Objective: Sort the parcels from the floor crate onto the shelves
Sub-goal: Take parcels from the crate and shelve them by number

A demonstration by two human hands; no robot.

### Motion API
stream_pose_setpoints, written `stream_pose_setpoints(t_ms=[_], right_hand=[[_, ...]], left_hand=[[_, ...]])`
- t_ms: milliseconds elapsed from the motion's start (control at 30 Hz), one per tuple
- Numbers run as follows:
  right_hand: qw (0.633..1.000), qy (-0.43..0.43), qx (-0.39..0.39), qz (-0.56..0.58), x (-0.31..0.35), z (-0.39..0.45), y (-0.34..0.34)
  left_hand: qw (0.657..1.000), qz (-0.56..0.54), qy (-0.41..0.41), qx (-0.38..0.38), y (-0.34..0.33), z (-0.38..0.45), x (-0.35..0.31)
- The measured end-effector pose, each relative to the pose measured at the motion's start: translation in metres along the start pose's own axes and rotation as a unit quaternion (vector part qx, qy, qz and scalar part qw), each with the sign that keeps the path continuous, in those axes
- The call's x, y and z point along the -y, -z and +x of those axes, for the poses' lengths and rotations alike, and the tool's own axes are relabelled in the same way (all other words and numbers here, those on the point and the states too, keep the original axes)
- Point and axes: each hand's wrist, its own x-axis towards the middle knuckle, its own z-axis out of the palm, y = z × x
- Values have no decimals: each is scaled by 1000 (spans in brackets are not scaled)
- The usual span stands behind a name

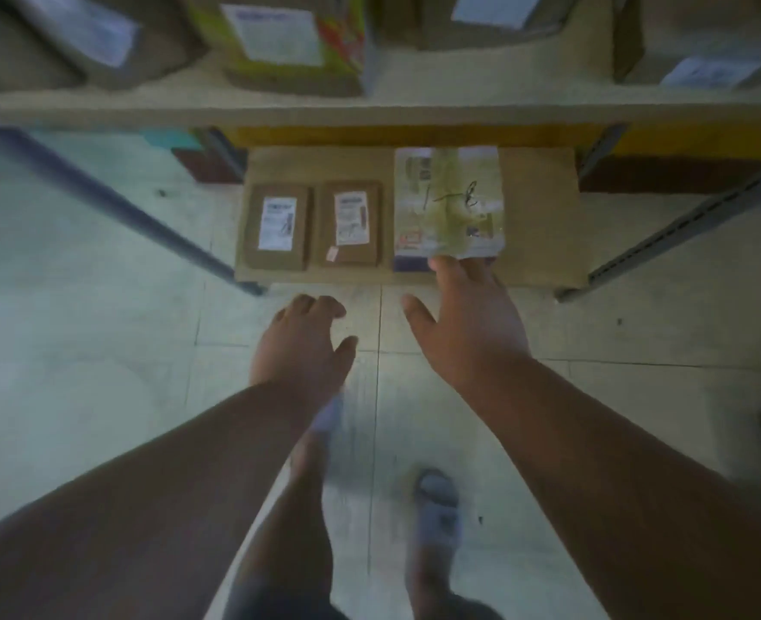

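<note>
A pale, taped parcel with handwriting on it lies on the low bottom shelf. My right hand reaches to its near edge, fingertips touching it, thumb spread out to the left. To the parcel's left sit two small brown parcels, each with a white label. My left hand hovers over the floor in front of the shelf, fingers loosely curled, holding nothing. The floor crate is not in view.
The upper shelf board carries several cardboard boxes with labels, one yellow-green. Grey metal shelf uprights slant down on both sides. Pale tiled floor lies below, with my feet on it.
</note>
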Motion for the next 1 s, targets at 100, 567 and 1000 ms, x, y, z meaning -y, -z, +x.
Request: stream_pose_setpoints(t_ms=[100,567,1000], right_hand=[[998,54,9,-4,54,-62,54],[934,352,58,-16,399,-202,121],[888,458,37,13,685,-248,78]], left_hand=[[997,-44,57,-26,62,-81,-5],[943,-119,243,-195,288,-332,122],[883,-95,328,-321,453,-408,350]])
